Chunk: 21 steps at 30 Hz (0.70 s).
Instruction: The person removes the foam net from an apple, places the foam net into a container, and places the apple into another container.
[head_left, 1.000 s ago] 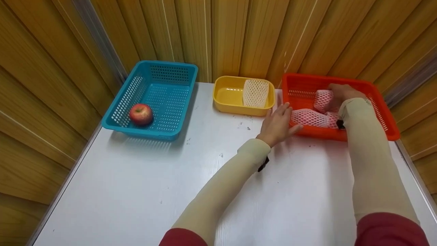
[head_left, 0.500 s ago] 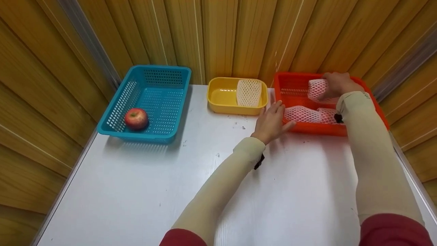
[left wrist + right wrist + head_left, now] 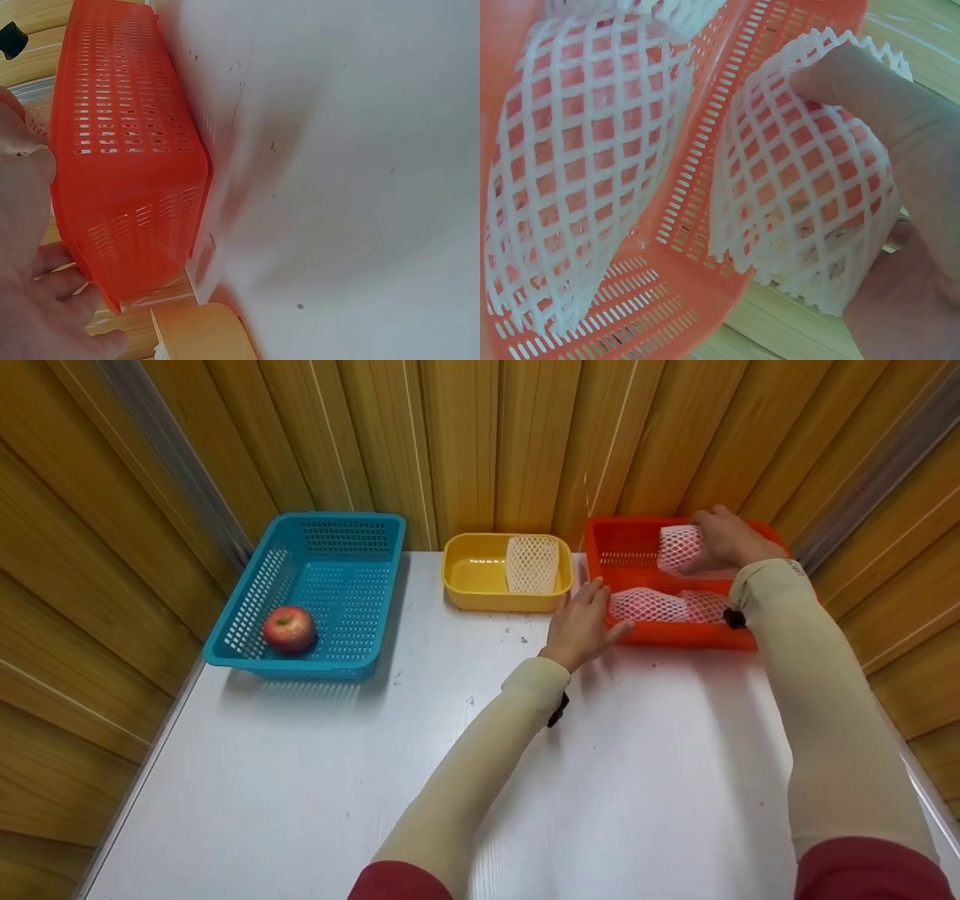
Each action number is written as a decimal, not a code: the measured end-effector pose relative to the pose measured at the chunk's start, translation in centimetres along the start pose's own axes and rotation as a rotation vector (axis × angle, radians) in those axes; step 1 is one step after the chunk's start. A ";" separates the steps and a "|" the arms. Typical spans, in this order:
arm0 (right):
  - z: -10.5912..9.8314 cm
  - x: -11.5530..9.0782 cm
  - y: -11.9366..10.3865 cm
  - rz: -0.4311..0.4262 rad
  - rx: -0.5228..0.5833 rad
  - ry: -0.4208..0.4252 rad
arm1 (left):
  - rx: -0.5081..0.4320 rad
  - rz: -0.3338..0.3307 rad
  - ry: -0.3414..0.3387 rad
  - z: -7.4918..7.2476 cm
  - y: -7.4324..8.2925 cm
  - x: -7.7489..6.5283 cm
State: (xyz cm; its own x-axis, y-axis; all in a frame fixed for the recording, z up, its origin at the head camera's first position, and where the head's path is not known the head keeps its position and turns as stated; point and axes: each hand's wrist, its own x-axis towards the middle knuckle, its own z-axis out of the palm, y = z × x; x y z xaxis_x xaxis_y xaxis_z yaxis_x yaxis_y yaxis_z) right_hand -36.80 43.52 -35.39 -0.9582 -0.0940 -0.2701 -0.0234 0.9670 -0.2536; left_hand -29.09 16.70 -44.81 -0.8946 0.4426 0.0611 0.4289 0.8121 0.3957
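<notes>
My right hand (image 3: 731, 540) grips an apple in a white foam net (image 3: 806, 169), thumb lying over the mesh. The bundle is above the back part of the red basket (image 3: 637, 634). At the basket's front left corner, my left hand (image 3: 577, 626) touches the rim with fingers spread and thumb stretched along the front. Lower in the same basket lie another netted fruit (image 3: 592, 135) and a second one (image 3: 705, 606) beside it, partly hidden by the right wrist in the head view.
A yellow bin (image 3: 476, 577) with a loose foam net (image 3: 532, 564) in it stands left of the red basket. Farther left is a blue basket (image 3: 341, 607) holding a bare apple (image 3: 289, 629). Wood-look panels (image 3: 457, 450) wall in the white table (image 3: 315, 780).
My right hand has lifted the netted apple up from the basket's floor, towards the back rim. The left hand stays at the basket's corner. The head view has shifted slightly.
</notes>
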 end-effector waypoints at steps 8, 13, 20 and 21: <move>-0.4 -1.4 -0.5 -0.013 0.073 0.034 | 0.004 0.015 -0.007 -0.1 -0.2 -0.3; -0.8 -2.1 -0.9 -0.025 0.098 0.023 | 0.006 0.017 -0.009 -0.1 -0.4 -0.4; -1.0 -3.2 -1.2 -0.051 0.079 0.056 | 0.005 0.034 -0.011 0.0 -0.4 -0.4; -1.1 -3.4 -1.2 -0.052 0.078 0.060 | 0.014 0.039 -0.016 0.0 -0.3 -0.4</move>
State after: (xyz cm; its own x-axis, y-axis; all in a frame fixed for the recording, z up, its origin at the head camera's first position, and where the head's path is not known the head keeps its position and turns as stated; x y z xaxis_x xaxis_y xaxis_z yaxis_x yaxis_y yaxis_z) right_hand -33.83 42.89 -33.17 -0.9717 -0.1274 -0.1991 -0.0539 0.9395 -0.3383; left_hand -28.88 16.26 -45.00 -0.8751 0.4800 0.0612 0.4651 0.7995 0.3802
